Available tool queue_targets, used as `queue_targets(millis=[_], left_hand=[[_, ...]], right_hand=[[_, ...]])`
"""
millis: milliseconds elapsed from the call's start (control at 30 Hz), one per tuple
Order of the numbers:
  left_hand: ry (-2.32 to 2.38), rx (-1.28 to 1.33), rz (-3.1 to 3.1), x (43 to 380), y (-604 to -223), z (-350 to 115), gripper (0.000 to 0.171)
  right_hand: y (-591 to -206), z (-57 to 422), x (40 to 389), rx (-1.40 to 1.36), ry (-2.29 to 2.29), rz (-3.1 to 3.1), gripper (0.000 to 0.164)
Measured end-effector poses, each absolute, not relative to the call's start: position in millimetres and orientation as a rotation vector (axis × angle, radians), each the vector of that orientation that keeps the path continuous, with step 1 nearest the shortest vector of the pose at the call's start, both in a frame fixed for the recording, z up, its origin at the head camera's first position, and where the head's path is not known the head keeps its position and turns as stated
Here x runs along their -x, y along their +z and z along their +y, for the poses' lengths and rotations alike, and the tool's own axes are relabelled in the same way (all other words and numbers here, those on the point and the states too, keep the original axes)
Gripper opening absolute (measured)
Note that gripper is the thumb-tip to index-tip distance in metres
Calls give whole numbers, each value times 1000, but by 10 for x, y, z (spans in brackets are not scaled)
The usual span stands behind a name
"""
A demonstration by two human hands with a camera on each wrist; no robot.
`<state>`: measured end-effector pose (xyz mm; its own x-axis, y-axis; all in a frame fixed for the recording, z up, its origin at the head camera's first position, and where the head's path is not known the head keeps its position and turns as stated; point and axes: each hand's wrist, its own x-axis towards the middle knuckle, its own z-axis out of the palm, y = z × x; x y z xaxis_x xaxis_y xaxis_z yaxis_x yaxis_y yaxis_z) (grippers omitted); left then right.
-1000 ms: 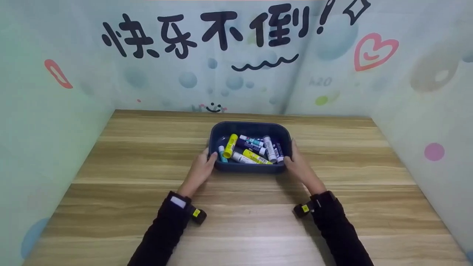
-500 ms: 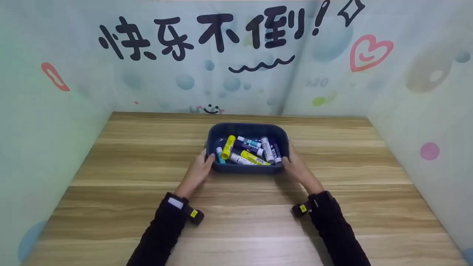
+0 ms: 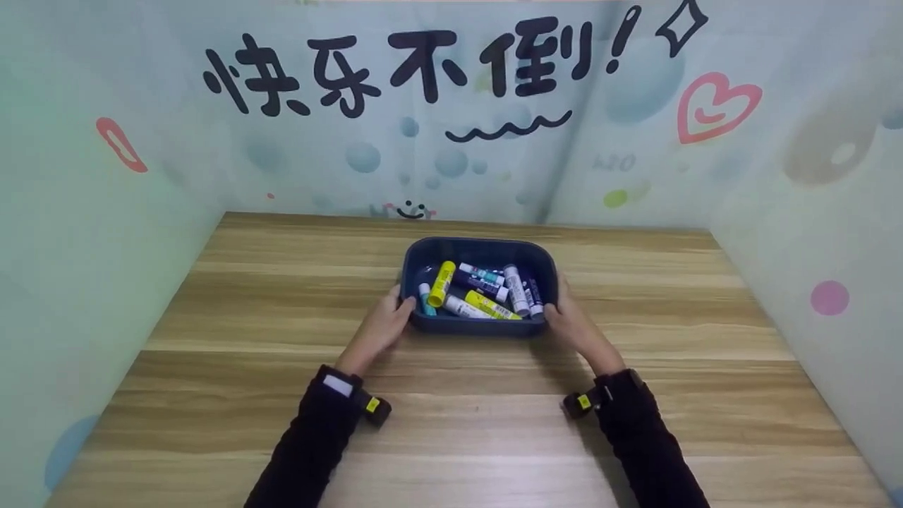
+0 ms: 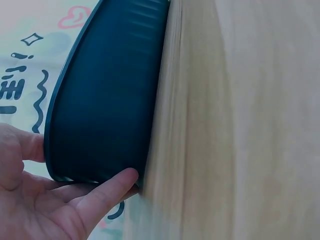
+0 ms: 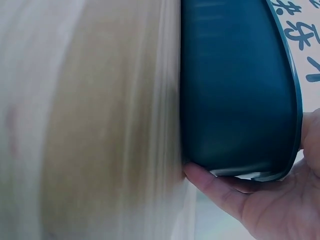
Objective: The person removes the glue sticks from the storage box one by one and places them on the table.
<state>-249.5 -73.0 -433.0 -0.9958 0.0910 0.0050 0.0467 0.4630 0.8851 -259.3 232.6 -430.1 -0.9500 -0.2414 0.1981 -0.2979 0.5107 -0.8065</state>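
Note:
A dark blue plastic storage box stands near the middle of the wooden table, its open top facing up. My left hand grips its left end, thumb at the rim and fingers along the outer wall. At the opposite end my right hand holds it the same way. Inside lie several glue sticks in a loose heap, among them a yellow glue stick, a white-grey glue stick and a dark purple glue stick. Both wrist views show the box's smooth side wall close to the tabletop.
The wooden table spreads around the box on all sides. Behind it rises a pale printed backdrop with black lettering and a pink heart. Similar side panels border the table at left and right.
The head view shifts slightly. Both hands keep their hold on the box, which stays in nearly the same place on the table, and the glue sticks lie as before.

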Motion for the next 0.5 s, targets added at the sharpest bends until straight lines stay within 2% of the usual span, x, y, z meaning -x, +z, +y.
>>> queue_targets(millis=[500], left_hand=[[1482,-186,2430,2445,-4172,-840,45]], right_hand=[[-4234,2361,2519,-342,1408,-2798,61]])
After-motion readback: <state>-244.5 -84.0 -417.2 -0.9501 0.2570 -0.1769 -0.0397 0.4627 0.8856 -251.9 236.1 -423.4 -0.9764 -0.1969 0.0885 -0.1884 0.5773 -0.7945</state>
